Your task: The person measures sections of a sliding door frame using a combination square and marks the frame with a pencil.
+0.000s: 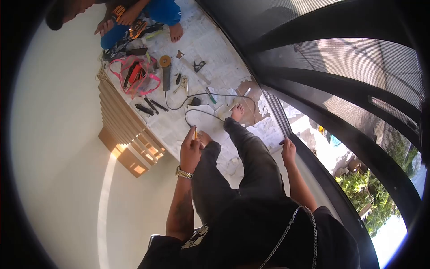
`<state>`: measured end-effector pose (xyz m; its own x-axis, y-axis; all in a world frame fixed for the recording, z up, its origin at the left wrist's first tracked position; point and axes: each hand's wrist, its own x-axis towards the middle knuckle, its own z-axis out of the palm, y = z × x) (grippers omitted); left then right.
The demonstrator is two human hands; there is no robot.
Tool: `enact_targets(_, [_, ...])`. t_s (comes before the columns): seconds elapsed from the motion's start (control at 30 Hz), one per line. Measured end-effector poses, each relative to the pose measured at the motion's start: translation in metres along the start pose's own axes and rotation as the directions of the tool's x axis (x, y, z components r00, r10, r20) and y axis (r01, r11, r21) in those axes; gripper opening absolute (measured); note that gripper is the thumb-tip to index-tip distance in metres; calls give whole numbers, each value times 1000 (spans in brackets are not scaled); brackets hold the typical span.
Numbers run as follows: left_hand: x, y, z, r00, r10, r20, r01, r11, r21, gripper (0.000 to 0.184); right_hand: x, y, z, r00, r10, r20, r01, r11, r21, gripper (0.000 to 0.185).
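Note:
My left hand [191, 152], with a metal watch [184, 173] on its wrist, is closed around a thin yellow pencil-like stick [195, 134]. A dark power cord [186, 117] reaches the fingertips of that hand; I cannot tell whether it is held or passes behind. My right hand [289, 151] is at the dark door frame [309, 159], its fingers pinched together. Something small and dark shows at those fingertips, too small to name. Beyond my feet, an angle grinder [166, 74] with an orange disc lies on the paper-covered floor [224, 58].
At the upper left a person [154, 13] crouches with an orange and black power tool [137, 28]. Near them sit a pink-trimmed clear bag [142, 80] of tools, a black square tool [199, 66], pliers [185, 84] and dark bars [150, 106]. Wooden slats [121, 114] lean left.

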<state>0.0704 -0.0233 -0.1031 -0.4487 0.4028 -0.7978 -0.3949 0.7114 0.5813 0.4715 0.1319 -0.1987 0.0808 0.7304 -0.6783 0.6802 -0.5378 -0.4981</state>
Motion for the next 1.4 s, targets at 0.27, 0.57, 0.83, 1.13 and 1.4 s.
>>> enact_targets(0.27, [-62,-37,17,996,72,-49,-66,991,114,25,-39,-45,-123,995,-6,-98,51,886,462,40])
enact_targets(0.57, [-178,-36,43,993,113,-46,-118,985,-127,45,-116,-184,-228,891,-451,-46,329,574,750,19])
enact_targets(0.83, [-204,29,134,837,546,-13,-545,836,64,20,-106,-211,-268,725,-688,-28,591,600,540,32])
enact_targets(1.13, [-225,140,271,487,872,-55,-851,487,197,25,-102,-270,-275,507,-849,147,861,508,-35,69])
enact_targets(1.4, [-188,126,270,416,908,54,-856,371,360,25,-74,-273,-239,450,-889,87,885,457,86,49])
